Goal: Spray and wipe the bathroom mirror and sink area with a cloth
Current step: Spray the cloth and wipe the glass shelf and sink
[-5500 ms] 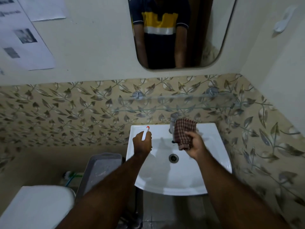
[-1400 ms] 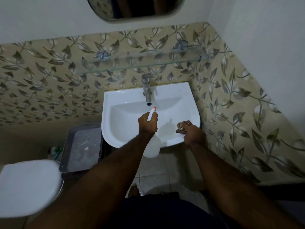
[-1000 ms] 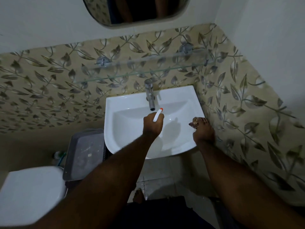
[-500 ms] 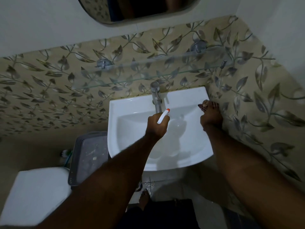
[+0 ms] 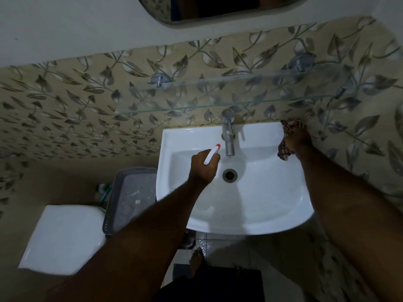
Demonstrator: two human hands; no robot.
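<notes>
The white sink (image 5: 257, 205) is fixed to the leaf-patterned wall, with a metal tap (image 5: 228, 134) at its back and a drain (image 5: 229, 175) in the bowl. My left hand (image 5: 204, 168) hovers over the bowl and grips a white spray bottle (image 5: 212, 153) with a red nozzle tip; the bottle's body is hidden under the hand. My right hand (image 5: 295, 138) presses a checked cloth (image 5: 283, 150) against the sink's back right corner. Only the lower edge of the mirror (image 5: 218, 12) shows at the top.
A glass shelf (image 5: 218, 97) juts from the wall just above the tap. A grey bin (image 5: 130, 199) stands left of the sink and a white toilet lid (image 5: 63, 236) is further left. The side wall is close on the right. My bare foot (image 5: 196, 262) is on the tiled floor.
My right hand has slid the cloth along the sink's right rim from the front edge to the back corner. The left hand with the bottle has stayed over the bowl.
</notes>
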